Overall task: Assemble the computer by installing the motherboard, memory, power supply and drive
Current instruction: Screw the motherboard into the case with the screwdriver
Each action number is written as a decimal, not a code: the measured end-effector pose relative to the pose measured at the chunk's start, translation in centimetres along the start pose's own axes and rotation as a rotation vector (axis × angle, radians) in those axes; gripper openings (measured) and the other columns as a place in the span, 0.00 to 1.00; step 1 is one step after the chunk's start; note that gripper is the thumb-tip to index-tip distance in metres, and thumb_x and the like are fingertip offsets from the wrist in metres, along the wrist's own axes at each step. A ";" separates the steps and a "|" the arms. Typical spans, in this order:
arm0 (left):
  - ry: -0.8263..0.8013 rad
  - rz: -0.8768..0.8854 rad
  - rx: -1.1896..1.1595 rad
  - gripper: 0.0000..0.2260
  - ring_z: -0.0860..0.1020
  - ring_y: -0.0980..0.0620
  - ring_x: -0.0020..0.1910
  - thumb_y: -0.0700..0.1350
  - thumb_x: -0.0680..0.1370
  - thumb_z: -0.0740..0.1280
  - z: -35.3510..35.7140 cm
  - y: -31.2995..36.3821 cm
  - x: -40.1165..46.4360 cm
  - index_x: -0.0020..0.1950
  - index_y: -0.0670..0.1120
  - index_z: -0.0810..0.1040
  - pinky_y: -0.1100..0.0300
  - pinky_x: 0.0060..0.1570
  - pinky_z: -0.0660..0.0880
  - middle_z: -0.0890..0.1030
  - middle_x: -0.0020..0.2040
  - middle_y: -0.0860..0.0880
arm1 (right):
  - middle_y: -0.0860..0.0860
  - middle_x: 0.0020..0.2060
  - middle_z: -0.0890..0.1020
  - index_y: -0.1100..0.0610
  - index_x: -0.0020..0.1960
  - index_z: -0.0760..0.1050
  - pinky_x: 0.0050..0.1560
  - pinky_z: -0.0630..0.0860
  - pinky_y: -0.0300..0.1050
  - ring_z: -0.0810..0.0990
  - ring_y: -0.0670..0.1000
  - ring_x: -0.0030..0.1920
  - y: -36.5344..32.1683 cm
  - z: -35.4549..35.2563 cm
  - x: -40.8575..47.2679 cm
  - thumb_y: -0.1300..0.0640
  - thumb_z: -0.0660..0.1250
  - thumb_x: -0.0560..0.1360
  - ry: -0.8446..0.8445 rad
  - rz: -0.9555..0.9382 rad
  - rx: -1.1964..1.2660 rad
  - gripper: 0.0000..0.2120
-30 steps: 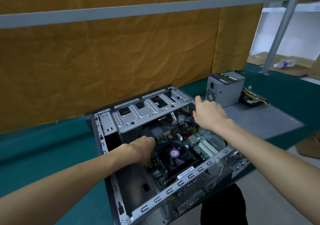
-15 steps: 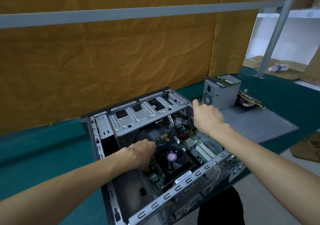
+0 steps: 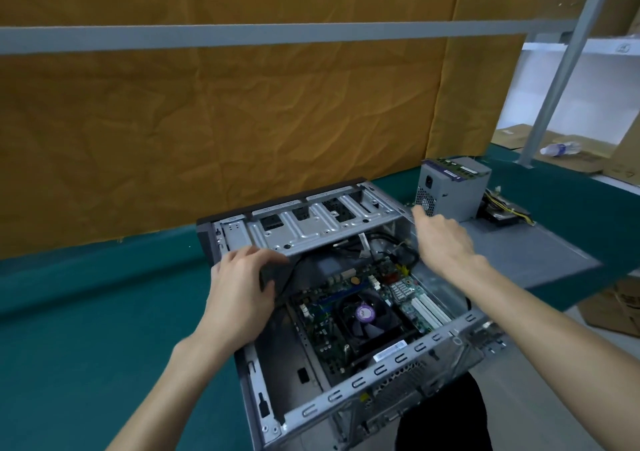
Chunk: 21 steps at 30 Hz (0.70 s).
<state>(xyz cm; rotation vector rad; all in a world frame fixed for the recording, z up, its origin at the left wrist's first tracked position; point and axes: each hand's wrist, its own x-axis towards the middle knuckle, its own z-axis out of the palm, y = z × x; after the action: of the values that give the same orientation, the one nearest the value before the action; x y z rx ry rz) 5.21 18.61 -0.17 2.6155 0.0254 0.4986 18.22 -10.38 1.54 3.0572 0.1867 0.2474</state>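
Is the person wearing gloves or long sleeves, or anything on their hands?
No gloves. The left hand and right hand are both bare, and both forearms are bare too, with no sleeve showing in the picture. I see no watch, ring or bracelet on the wrists or fingers. Dark clothing shows low down, behind the computer case.

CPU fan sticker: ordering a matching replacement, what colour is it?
Purple, on the fan hub, in the head view.

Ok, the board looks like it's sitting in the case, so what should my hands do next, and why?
Probably reach the right hand on to the grey metal power supply box standing on the grey side panel. The green motherboard already lies inside the open grey metal computer case, both hands hold nothing, and the right hand's fingers already point at that box.
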 end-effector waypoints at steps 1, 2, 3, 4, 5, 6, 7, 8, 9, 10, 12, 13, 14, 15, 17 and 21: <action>0.003 0.001 -0.027 0.24 0.70 0.47 0.64 0.32 0.75 0.67 0.1 0.0 0.1 0.64 0.57 0.79 0.51 0.62 0.66 0.73 0.59 0.57 | 0.59 0.43 0.80 0.61 0.72 0.61 0.36 0.71 0.52 0.79 0.61 0.42 0.2 0.1 -0.5 0.76 0.61 0.74 -0.003 0.016 -0.011 0.29; 0.004 0.007 -0.054 0.28 0.70 0.46 0.65 0.30 0.73 0.65 0.1 0.0 0.2 0.65 0.57 0.78 0.51 0.62 0.68 0.72 0.62 0.55 | 0.59 0.42 0.79 0.62 0.71 0.61 0.35 0.70 0.52 0.78 0.60 0.41 0.3 0.1 -1.0 0.76 0.61 0.74 0.002 0.032 -0.018 0.28; -0.010 0.016 -0.063 0.31 0.71 0.46 0.65 0.28 0.71 0.64 0.1 -0.1 0.4 0.67 0.57 0.77 0.51 0.62 0.68 0.73 0.64 0.54 | 0.59 0.42 0.80 0.62 0.70 0.61 0.35 0.70 0.51 0.76 0.60 0.40 0.4 0.0 -1.5 0.76 0.61 0.74 0.006 0.049 -0.023 0.27; -0.037 0.035 -0.048 0.33 0.71 0.46 0.66 0.28 0.69 0.62 0.1 -0.2 0.6 0.67 0.57 0.77 0.51 0.63 0.68 0.74 0.66 0.54 | 0.59 0.43 0.81 0.62 0.70 0.61 0.35 0.70 0.51 0.75 0.59 0.39 0.5 0.0 -2.0 0.75 0.61 0.74 0.001 0.066 -0.027 0.27; -0.067 0.057 -0.026 0.35 0.71 0.46 0.67 0.27 0.68 0.62 0.0 -0.2 0.8 0.67 0.58 0.78 0.51 0.64 0.68 0.76 0.67 0.54 | 0.59 0.45 0.82 0.62 0.71 0.61 0.35 0.70 0.51 0.76 0.60 0.40 0.5 -0.1 -2.4 0.74 0.62 0.75 -0.016 0.082 -0.031 0.27; -0.088 0.076 -0.022 0.35 0.72 0.47 0.68 0.27 0.67 0.61 -0.1 -0.3 1.3 0.66 0.57 0.79 0.49 0.65 0.68 0.77 0.66 0.54 | 0.60 0.48 0.82 0.62 0.71 0.61 0.37 0.70 0.51 0.77 0.60 0.42 0.5 -0.2 -2.7 0.72 0.63 0.75 -0.029 0.104 -0.025 0.27; -0.102 0.085 -0.036 0.35 0.73 0.47 0.68 0.26 0.66 0.60 -0.2 -0.4 1.8 0.65 0.57 0.80 0.47 0.66 0.69 0.78 0.66 0.54 | 0.61 0.52 0.81 0.63 0.72 0.60 0.39 0.72 0.51 0.79 0.61 0.47 0.3 -0.3 -3.1 0.70 0.65 0.76 -0.044 0.130 -0.026 0.27; -0.108 0.091 -0.049 0.35 0.74 0.46 0.68 0.26 0.67 0.60 -0.3 -0.4 2.2 0.65 0.56 0.80 0.46 0.66 0.70 0.79 0.65 0.54 | 0.62 0.57 0.79 0.63 0.74 0.59 0.44 0.74 0.51 0.79 0.61 0.53 0.0 -0.4 -3.4 0.66 0.67 0.76 -0.050 0.147 -0.049 0.29; -0.109 0.097 -0.048 0.34 0.74 0.47 0.68 0.26 0.67 0.61 -0.3 -0.5 2.5 0.65 0.56 0.80 0.45 0.66 0.71 0.79 0.65 0.54 | 0.64 0.62 0.75 0.63 0.75 0.58 0.51 0.75 0.52 0.77 0.62 0.59 -0.6 -0.4 -3.6 0.62 0.69 0.76 -0.015 0.124 -0.104 0.33; -0.104 0.102 -0.039 0.33 0.75 0.47 0.68 0.27 0.68 0.62 -0.2 -0.5 2.6 0.66 0.55 0.80 0.45 0.66 0.71 0.80 0.65 0.54 | 0.65 0.66 0.71 0.62 0.77 0.57 0.60 0.73 0.53 0.73 0.63 0.64 -1.4 -0.1 -3.7 0.59 0.71 0.75 0.057 0.040 -0.179 0.36; -0.072 0.109 -0.035 0.26 0.77 0.48 0.66 0.32 0.73 0.67 0.2 -0.8 2.7 0.66 0.55 0.81 0.45 0.66 0.72 0.81 0.64 0.55 | 0.66 0.70 0.68 0.59 0.77 0.58 0.71 0.68 0.57 0.70 0.64 0.69 -3.3 0.8 -3.3 0.56 0.72 0.74 0.234 -0.271 -0.165 0.37; -0.048 0.116 -0.044 0.21 0.78 0.50 0.65 0.36 0.75 0.70 0.3 -1.0 2.8 0.65 0.55 0.82 0.46 0.66 0.73 0.82 0.63 0.56 | 0.64 0.72 0.67 0.57 0.78 0.59 0.74 0.65 0.58 0.68 0.64 0.72 -4.2 1.1 -2.8 0.53 0.71 0.75 0.257 -0.433 -0.107 0.36; -0.026 0.126 -0.059 0.17 0.79 0.52 0.64 0.40 0.77 0.72 0.5 -1.2 2.8 0.62 0.56 0.84 0.48 0.64 0.75 0.83 0.62 0.58 | 0.63 0.75 0.65 0.55 0.79 0.58 0.76 0.61 0.57 0.64 0.63 0.75 -5.0 1.4 -2.2 0.49 0.70 0.77 0.236 -0.561 -0.074 0.37; -0.007 0.137 -0.087 0.13 0.80 0.54 0.62 0.42 0.78 0.73 0.5 -1.5 3.0 0.60 0.56 0.85 0.51 0.63 0.76 0.83 0.60 0.59 | 0.61 0.78 0.61 0.54 0.81 0.54 0.78 0.58 0.57 0.60 0.62 0.78 -5.7 1.6 -1.5 0.46 0.69 0.79 0.180 -0.625 -0.075 0.38; -0.004 0.152 -0.142 0.11 0.80 0.58 0.59 0.43 0.78 0.72 0.5 -2.0 3.5 0.57 0.57 0.87 0.55 0.60 0.77 0.84 0.58 0.60 | 0.60 0.80 0.58 0.54 0.83 0.50 0.78 0.57 0.55 0.56 0.61 0.80 -6.7 2.0 -0.2 0.48 0.66 0.82 0.111 -0.653 -0.134 0.37; -0.070 0.186 -0.174 0.10 0.80 0.58 0.59 0.43 0.79 0.72 0.4 -3.3 4.9 0.56 0.56 0.87 0.52 0.59 0.78 0.84 0.57 0.60 | 0.65 0.74 0.67 0.60 0.80 0.57 0.65 0.72 0.56 0.71 0.64 0.71 -8.6 1.8 0.2 0.70 0.65 0.77 0.161 -0.578 -0.143 0.34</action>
<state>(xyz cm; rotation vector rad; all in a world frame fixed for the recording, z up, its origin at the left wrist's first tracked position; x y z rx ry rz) 10.17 21.90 -0.29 2.4737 -0.2745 0.4501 17.71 -1.96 -0.91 2.6914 0.9864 0.4373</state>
